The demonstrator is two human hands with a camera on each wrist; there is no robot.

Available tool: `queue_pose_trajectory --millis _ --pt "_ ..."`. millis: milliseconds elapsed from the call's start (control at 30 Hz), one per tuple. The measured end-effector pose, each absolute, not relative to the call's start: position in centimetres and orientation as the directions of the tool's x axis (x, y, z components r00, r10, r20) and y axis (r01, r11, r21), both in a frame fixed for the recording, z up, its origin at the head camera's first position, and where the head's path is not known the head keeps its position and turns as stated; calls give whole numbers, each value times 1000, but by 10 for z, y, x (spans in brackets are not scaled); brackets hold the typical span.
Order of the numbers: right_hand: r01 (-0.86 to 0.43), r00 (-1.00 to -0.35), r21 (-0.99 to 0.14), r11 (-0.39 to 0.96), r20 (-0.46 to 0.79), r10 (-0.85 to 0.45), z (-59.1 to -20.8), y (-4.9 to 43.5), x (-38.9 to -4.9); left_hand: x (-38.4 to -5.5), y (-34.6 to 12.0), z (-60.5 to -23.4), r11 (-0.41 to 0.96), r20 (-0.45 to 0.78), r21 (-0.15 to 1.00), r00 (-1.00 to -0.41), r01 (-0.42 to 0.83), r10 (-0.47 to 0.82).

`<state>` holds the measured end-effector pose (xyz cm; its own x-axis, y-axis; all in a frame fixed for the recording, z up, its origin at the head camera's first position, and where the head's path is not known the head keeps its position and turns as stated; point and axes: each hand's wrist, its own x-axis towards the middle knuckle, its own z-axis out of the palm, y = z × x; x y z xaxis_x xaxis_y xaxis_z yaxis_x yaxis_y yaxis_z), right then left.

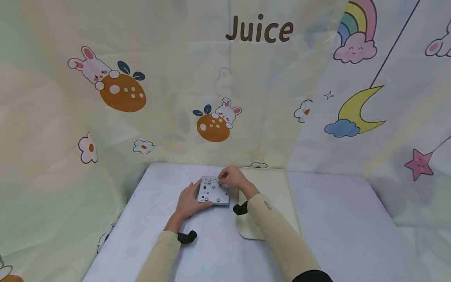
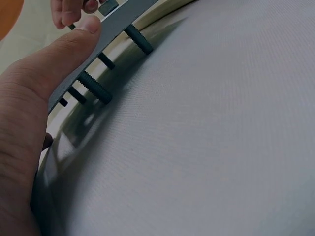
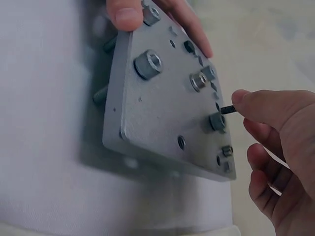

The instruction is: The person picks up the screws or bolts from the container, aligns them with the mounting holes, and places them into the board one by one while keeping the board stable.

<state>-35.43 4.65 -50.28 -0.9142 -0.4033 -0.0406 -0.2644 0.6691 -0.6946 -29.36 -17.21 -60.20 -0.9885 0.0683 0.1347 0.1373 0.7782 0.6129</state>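
Observation:
A grey metal plate (image 1: 222, 192) with holes and several socket head screws (image 3: 149, 64) in its face is tilted above the table in the right wrist view. My left hand (image 1: 186, 202) grips it from the left, thumb along the near edge and fingers at the far side. Threaded screw ends (image 2: 95, 87) stick out below the plate in the left wrist view. My right hand (image 1: 231, 177) is over the plate's far right part. Between thumb and forefinger it pinches a small dark screw (image 3: 228, 109), its tip close to a hole beside a socket head screw; whether it has entered is unclear.
A cream tray (image 1: 271, 184) lies right of the plate, under my right forearm. White cloth (image 1: 334, 219) covers the table. A printed curtain (image 1: 169, 98) hangs behind the far edge. A black wrist camera (image 1: 240, 208) sits on each wrist.

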Motion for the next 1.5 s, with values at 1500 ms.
queue_pose_trajectory --millis 1500 --pt "-275 -907 -683 677 -48 -417 -514 26 -368 -283 -172 -594 800 107 591 -993 108 55"
